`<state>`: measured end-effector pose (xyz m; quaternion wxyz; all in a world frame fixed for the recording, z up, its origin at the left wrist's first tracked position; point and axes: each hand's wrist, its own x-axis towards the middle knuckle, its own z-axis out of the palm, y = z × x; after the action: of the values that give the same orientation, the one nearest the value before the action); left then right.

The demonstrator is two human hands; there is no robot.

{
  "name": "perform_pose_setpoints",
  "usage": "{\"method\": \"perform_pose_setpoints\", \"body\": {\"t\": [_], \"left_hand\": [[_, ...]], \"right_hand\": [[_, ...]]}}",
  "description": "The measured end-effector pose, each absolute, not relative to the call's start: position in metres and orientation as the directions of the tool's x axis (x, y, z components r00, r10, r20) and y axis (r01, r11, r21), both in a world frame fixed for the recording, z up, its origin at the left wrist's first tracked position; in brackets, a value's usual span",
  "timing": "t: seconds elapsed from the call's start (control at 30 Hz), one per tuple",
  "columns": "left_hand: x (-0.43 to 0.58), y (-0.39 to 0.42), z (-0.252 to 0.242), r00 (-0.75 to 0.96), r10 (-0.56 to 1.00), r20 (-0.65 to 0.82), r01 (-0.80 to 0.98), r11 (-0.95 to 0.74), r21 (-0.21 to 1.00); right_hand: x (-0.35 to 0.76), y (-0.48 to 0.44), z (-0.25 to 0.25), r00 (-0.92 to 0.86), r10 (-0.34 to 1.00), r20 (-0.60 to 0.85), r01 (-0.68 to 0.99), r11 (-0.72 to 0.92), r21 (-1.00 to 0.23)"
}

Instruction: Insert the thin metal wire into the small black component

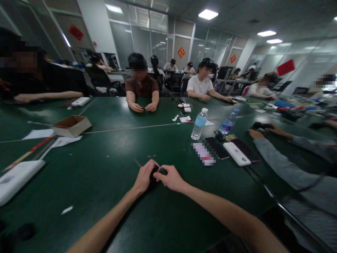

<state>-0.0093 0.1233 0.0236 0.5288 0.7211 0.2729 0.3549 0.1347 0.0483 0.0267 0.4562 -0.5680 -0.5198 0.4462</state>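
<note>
My left hand (144,177) and my right hand (171,178) meet near the middle of the dark green table (105,158). Between them they grip a small black object (158,172), partly hidden by my fingers. I cannot tell exactly what it is. A thin pale strand or stick (155,162) seems to run from it, and a darker one (137,162) lies just left of my left hand. Both are too thin to identify.
To my right lie two water bottles (199,123), (229,122), black phones (216,147) and a white power bank (237,154). A co-worker's grey sleeve (286,165) reaches in from the right. A cardboard box (72,125) sits left, and people work across the table.
</note>
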Motion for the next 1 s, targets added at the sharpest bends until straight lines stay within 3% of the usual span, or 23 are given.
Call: {"method": "perform_pose_setpoints", "body": {"t": [1.0], "left_hand": [[-0.0090, 0.1253, 0.0232, 0.617, 0.764, 0.189, 0.054, -0.280, 0.958]], "right_hand": [[0.1351, 0.0480, 0.0242, 0.071, 0.997, 0.001, 0.128, -0.008, -0.992]]}}
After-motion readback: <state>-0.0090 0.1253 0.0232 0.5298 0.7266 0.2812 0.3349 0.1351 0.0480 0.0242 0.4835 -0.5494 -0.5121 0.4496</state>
